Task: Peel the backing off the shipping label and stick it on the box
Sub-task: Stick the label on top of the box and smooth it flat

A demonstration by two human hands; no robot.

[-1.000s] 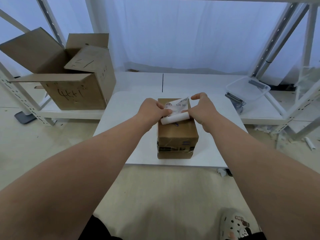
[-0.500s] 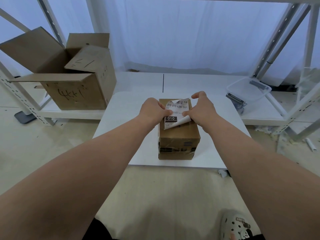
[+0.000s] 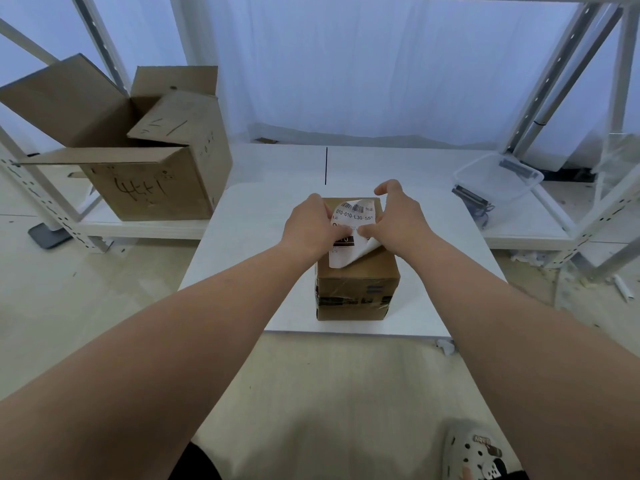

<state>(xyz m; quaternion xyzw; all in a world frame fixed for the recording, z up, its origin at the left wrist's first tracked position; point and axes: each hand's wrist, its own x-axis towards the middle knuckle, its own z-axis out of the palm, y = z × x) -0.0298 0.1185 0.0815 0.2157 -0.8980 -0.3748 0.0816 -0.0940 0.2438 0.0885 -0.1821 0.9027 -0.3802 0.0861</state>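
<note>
My left hand [image 3: 310,227] pinches the left edge of the shipping label [image 3: 353,216] atop the box [image 3: 358,289] by the table's [image 3: 242,254] front edge, my right hand [image 3: 398,221] pinches its curled near corner, and I should pull it taut and press it down smoothly, without creases.

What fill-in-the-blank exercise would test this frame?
1. The left hand and right hand both hold the shipping label on ____ of the small box.
2. The label's printed code starts 010-010-____.
3. The open carton stands to the small box's ____.
Missing: top; L30; left.
</note>
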